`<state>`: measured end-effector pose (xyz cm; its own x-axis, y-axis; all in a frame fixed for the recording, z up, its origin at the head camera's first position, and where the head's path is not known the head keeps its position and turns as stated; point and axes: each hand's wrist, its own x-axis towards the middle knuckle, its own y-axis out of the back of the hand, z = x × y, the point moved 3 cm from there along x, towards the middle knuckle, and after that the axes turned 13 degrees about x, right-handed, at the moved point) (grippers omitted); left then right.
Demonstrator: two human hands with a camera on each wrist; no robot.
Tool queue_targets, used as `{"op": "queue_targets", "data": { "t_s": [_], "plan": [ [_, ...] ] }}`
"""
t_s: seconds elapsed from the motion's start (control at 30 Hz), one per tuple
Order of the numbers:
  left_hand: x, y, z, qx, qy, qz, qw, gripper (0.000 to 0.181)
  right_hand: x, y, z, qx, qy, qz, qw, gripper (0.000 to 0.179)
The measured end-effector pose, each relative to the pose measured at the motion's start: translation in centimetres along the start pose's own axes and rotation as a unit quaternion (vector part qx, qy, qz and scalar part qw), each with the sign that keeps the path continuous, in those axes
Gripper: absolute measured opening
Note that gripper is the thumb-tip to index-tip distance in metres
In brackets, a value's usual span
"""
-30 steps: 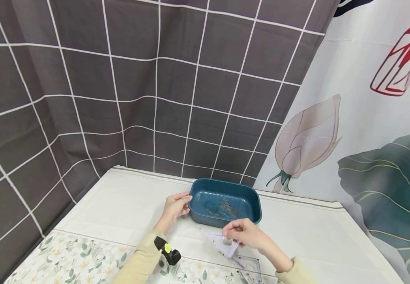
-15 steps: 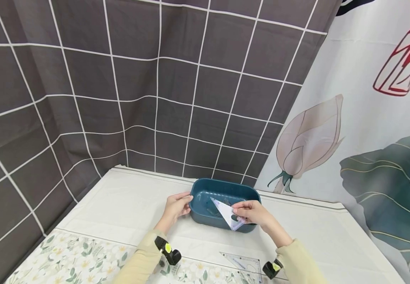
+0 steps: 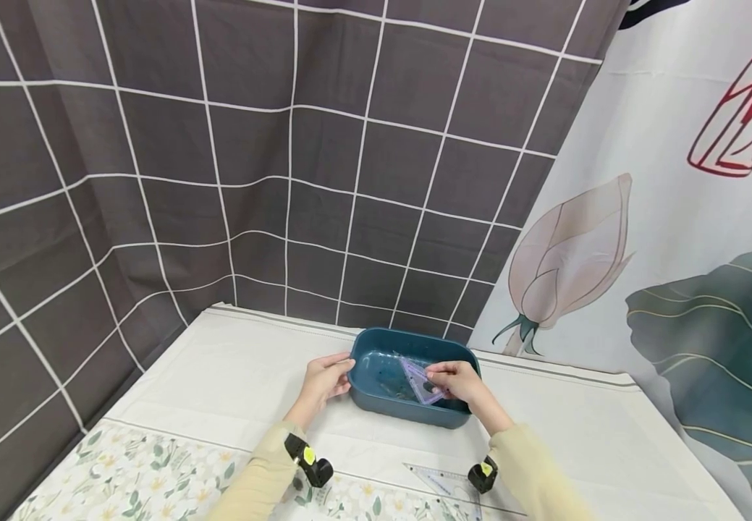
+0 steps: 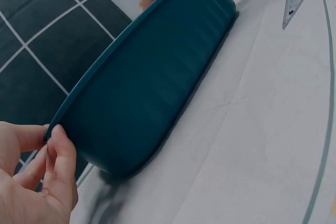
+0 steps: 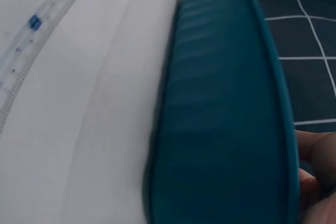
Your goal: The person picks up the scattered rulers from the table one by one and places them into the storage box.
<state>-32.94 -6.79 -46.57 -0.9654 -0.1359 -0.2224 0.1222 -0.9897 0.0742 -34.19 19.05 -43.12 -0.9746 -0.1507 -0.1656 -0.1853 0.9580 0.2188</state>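
A dark teal plastic basin (image 3: 389,409) stands toward the back of the table. My left hand (image 3: 320,382) pinches its left rim between thumb and fingers; in the left wrist view the fingertips (image 4: 62,145) sit over the rim. Inside the basin, my right hand (image 3: 459,383) pinches a purple-tinted transparent set square (image 3: 417,379) by its edge, tilted low over the floor. Some clear, thin things (image 3: 391,387) lie on the basin floor beneath it. From the right wrist, the basin's outer wall (image 5: 226,103) hides most of that hand and the set square.
Another transparent set square (image 3: 444,480) lies on the table near the front, beside the right forearm. White cloth (image 3: 252,362) covers the table, with a floral cloth (image 3: 134,470) at the front left. A dark checked curtain (image 3: 323,246) hangs behind the basin.
My right hand has carried the purple set square from in front of the basin, up over its near rim and down inside. My left hand has stayed on the rim.
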Motion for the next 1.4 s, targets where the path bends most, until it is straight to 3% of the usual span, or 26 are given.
{"op": "queue_targets", "data": {
  "t_s": [0.37,0.57,0.7,0.93,1.23,1.4],
  "plan": [
    [-0.2,0.0,0.2,-0.004,-0.003,-0.003,1.0,0.038,-0.1,-1.0,0.8,-0.096,0.029,0.017,0.9948,0.012],
    [-0.2,-0.1,0.0,-0.003,-0.003,-0.005,1.0,0.038,-0.1,-1.1,1.1,-0.197,0.05,0.04,0.9783,0.008],
    [-0.2,-0.1,-0.1,-0.001,-0.005,-0.004,1.0,0.039,-0.3,-1.3,1.2,-0.229,0.054,0.049,0.9706,0.01],
    [0.2,0.1,-0.9,-0.014,-0.039,-0.011,0.9991,0.037,-0.6,-1.6,1.2,-0.279,0.074,0.068,0.9551,0.008],
    [0.0,-0.1,-0.1,0.004,0.0,0.004,1.0,0.037,-1.0,-1.6,0.8,-0.279,0.113,0.094,0.9489,0.008],
    [0.0,0.0,0.0,0.004,0.001,0.002,1.0,0.037,-1.0,-1.5,0.6,-0.242,0.143,0.102,0.9543,0.008]
  ]
}}
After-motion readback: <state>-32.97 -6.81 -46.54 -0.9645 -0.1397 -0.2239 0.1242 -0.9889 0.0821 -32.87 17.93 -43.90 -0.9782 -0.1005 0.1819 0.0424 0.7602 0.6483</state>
